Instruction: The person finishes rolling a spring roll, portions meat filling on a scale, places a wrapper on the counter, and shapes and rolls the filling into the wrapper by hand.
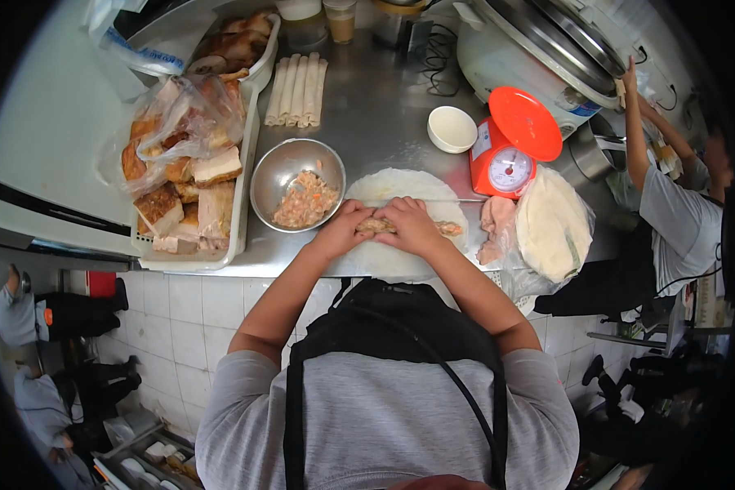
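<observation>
A thin round white wrapper [404, 184] lies flat on the steel counter in front of me, with a line of minced filling [449, 229] across it. My left hand [343, 232] curls over the left end of that line. Beside it, my right hand [412, 225] has its fingers bent over the middle, and filling shows between the two hands. To the left, a steel bowl [273, 163] holds more pinkish filling. Behind it several pale rolls [297, 90] lie side by side. A stack of round wrappers [554, 224] and a pink lump of meat [496, 227] sit to the right.
A red scale [508, 167] and a white bowl [452, 129] stand at the right. On the left, a white tray [241, 220] holds roasted meat chunks under plastic. A large lidded pot [498, 49] is at the back right. A co-worker [678, 212] stands on the right; other people are behind.
</observation>
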A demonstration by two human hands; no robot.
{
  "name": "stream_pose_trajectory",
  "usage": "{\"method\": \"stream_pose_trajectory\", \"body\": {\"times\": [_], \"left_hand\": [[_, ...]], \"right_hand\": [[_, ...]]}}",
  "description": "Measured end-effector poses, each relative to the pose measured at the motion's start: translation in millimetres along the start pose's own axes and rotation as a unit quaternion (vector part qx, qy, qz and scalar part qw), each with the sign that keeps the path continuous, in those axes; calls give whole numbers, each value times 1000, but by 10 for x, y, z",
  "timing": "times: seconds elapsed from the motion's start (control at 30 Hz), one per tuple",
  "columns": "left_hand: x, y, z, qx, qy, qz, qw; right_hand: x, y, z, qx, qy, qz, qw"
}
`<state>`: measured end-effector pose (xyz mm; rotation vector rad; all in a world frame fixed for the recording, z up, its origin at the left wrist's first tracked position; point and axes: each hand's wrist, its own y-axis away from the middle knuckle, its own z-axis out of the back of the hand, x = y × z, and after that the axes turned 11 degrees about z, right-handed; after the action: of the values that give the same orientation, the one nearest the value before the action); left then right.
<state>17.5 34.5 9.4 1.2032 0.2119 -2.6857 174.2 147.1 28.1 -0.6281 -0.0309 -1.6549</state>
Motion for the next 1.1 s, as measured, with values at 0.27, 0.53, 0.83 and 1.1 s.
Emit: {"method": "stream_pose_trajectory", "body": {"times": [0.27,0.53,0.83,1.1], "left_hand": [[-21,27,79,4,11,12,1000],[135,69,-12,-1,13,28,1000],[147,84,2,-27,7,4,1000],[59,200,-2,-111,-8,4,994]], "right_hand": [[50,-66,-48,6,18,-33,999],[-33,-63,-144,104,64,-37,992],[94,-160,-227,68,45,-65,995],[141,-133,-33,-7,6,-33,999]]}}
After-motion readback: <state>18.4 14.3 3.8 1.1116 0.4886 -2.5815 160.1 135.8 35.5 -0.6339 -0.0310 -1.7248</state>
